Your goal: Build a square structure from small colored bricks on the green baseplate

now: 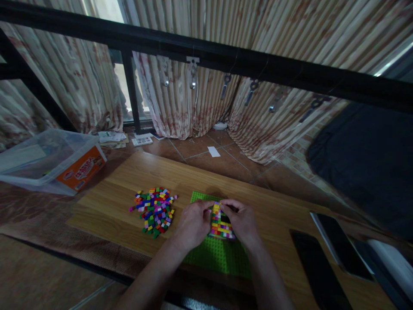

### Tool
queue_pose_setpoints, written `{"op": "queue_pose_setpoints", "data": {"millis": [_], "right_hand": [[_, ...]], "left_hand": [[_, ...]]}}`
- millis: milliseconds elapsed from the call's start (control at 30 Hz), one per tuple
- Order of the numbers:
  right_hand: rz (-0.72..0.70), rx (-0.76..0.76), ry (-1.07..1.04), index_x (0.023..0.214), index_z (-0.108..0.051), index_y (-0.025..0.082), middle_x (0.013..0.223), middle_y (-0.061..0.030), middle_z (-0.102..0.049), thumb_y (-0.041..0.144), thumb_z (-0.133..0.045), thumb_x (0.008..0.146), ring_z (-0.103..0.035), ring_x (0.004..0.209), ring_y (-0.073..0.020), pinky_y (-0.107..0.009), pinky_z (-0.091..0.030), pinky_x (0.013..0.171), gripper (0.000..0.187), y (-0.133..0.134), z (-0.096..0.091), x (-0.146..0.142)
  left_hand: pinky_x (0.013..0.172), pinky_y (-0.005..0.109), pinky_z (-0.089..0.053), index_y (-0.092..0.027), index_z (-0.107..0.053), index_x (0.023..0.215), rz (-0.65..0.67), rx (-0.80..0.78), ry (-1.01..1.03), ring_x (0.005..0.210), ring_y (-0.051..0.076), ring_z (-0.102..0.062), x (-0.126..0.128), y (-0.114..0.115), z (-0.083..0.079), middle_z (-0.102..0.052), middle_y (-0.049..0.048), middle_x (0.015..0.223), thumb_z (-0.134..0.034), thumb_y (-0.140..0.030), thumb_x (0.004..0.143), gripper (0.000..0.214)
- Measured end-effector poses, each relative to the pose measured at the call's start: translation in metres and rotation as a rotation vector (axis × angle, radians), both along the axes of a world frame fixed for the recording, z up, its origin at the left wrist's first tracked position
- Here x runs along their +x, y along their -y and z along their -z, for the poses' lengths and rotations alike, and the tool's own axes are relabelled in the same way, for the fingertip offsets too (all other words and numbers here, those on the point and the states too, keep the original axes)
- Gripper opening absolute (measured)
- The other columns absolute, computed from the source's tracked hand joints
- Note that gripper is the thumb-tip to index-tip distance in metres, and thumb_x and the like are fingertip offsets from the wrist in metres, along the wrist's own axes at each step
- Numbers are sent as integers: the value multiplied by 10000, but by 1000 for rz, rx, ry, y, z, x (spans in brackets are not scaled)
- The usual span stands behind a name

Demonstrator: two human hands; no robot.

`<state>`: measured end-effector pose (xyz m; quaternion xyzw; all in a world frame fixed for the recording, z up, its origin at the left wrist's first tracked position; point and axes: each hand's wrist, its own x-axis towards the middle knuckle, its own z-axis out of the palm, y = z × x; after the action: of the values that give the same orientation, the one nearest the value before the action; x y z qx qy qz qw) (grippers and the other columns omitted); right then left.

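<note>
A green baseplate (213, 258) lies on a wooden board (122, 181). On it stands a small structure of multicoloured bricks (220, 224) with a dark opening in its middle. My left hand (192, 223) rests against the structure's left side, fingers curled and pinched at its top edge. On the other side, my right hand (241, 220) has its fingers pinched at the top of the structure too. Whether either hand holds a loose brick I cannot make out. A pile of loose coloured bricks (155, 210) lies to the left of the baseplate.
A clear plastic bin (38, 159) holding an orange box (82, 168) sits at the left. Two dark phones or tablets (318, 269) lie at the right. Curtains, a black metal frame, papers and a tiled floor lie beyond the board.
</note>
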<state>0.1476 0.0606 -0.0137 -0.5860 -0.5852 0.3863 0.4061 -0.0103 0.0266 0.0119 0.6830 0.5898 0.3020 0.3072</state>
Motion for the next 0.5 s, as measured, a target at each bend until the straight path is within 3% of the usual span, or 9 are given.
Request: {"op": "queue_pose_setpoints", "data": {"millis": [200,367,500], "right_hand": [[-46,0,-42,793,-760,199,796,-52,-758,378,-661,730,-683,736,-228,-359,-518,709,214,-2,6,1],[-36,-24,-116,873,-756,194,843,-64,-756,396,-665,740,-681,783,-233,-366,-517,742,258,1,11,0],[57,105,-75,996,-735,219,1033,-75,-729,385,-636,793,-657,953,-243,-406,-486,876,280,8,4,5]], "left_hand": [[803,296,-514,-217,-697,1156,-11,-15,3,897,200,-680,0,-1,1,-749,61,988,-463,-137,856,388],[810,292,-522,-234,-702,1137,-23,2,70,898,187,-683,-5,-6,13,-749,46,1006,-485,-148,859,363],[826,312,-533,-190,-690,1149,-84,-18,197,876,192,-687,-8,-11,20,-746,68,1008,-529,-193,856,335]]}}
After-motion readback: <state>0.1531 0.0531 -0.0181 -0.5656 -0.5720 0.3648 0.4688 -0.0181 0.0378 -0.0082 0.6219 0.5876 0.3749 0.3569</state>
